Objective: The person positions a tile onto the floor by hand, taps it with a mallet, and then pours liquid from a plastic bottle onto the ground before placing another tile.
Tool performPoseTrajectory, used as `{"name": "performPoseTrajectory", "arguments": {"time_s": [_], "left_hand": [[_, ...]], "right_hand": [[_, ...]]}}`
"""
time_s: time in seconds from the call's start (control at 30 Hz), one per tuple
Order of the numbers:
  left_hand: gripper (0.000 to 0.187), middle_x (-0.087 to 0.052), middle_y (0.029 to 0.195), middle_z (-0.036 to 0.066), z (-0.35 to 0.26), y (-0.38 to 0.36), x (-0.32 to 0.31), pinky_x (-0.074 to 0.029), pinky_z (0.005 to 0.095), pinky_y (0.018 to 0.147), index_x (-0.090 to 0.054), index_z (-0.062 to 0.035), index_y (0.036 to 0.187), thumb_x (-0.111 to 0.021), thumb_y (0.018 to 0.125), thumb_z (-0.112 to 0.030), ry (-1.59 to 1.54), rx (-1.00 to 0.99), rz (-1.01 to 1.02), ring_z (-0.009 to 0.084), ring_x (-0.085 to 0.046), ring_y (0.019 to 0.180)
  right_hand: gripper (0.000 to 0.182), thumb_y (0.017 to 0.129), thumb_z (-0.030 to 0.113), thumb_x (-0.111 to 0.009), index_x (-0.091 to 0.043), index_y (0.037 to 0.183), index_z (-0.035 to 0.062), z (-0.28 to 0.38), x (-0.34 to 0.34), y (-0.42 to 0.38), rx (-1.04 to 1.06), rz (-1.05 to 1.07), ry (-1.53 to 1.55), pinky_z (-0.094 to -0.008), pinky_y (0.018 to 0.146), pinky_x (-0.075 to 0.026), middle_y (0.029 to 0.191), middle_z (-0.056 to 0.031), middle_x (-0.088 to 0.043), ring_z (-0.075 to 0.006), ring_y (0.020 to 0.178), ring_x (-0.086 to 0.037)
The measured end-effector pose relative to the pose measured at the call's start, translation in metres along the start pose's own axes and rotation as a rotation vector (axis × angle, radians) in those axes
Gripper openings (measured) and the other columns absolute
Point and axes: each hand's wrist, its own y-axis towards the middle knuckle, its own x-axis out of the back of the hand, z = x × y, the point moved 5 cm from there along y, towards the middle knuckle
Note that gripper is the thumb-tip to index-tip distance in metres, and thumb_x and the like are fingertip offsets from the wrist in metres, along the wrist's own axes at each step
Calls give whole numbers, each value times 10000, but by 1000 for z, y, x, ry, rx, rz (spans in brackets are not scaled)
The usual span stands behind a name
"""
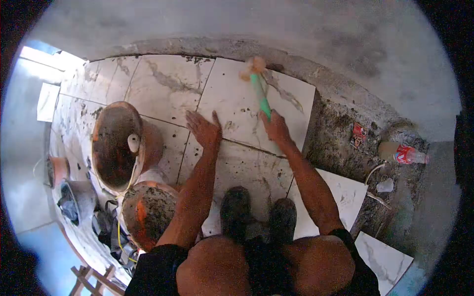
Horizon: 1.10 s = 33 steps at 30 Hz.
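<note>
My right hand (275,124) is wrapped round the green handle of a mallet (259,93). The mallet's pale orange head, smeared by motion, is over the far edge of a white marbled tile (232,96), close to the wall. My left hand (204,129) lies with fingers spread at the near-left part of this tile, across the joint with its neighbour. Dark crumbs of mortar dot the tile faces. Below my hands, my two shoes stand on another tile (256,197).
Left of me stand a large bucket (153,143) and a smaller bucket of mortar (158,207). Bare soil (331,133) on the right holds a red packet (358,135) and a plastic bottle (405,154). A loose tile (382,256) lies at lower right. A grey wall (296,29) runs behind.
</note>
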Motion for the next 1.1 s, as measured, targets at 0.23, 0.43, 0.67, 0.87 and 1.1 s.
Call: {"name": "performPoseTrajectory", "arguments": {"time_s": [0.23, 0.43, 0.67, 0.87, 1.1], "left_hand": [[737, -178, 1376, 286, -2, 3, -1, -164, 465, 1052, -258, 139, 1276, -346, 889, -483, 18, 3, -5, 384, -175, 1292], [741, -180, 1369, 299, -3, 3, -3, -187, 471, 1044, -261, 140, 1275, -345, 889, -487, 20, 10, 36, 389, -174, 1290], [756, -172, 1384, 275, 1, 6, -9, -128, 467, 1058, -246, 120, 1295, -331, 884, -509, -22, -8, -22, 368, -119, 1311], [766, -178, 1386, 268, 3, 1, -15, -140, 469, 1052, -230, 115, 1302, -317, 883, -520, 54, -28, -24, 365, -144, 1307], [752, -227, 1364, 276, 0, 2, -8, -195, 481, 1032, -244, 128, 1288, -324, 889, -504, 61, -25, -58, 385, -201, 1285]], "right_hand": [[435, 855, 445, -480, -483, 924, 15, -28, 9, -27, 172, -177, -83, -467, 567, -466, 636, -216, -578, -388, 617, -593], [415, 840, 433, -514, -484, 916, 27, -50, 16, -56, 90, -245, -80, -477, 571, -473, 669, -234, -577, -401, 653, -593], [433, 841, 442, -503, -500, 935, 20, -56, 22, -76, 33, -224, -166, -474, 570, -482, 671, -223, -587, -382, 638, -603], [461, 844, 456, -494, -511, 911, 0, -49, 33, -119, 115, -219, -174, -469, 578, -481, 651, -218, -589, -371, 614, -604], [454, 858, 443, -478, -498, 936, -4, -73, 28, -114, 198, -267, -303, -431, 559, -453, 670, -194, -555, -343, 626, -580]]}}
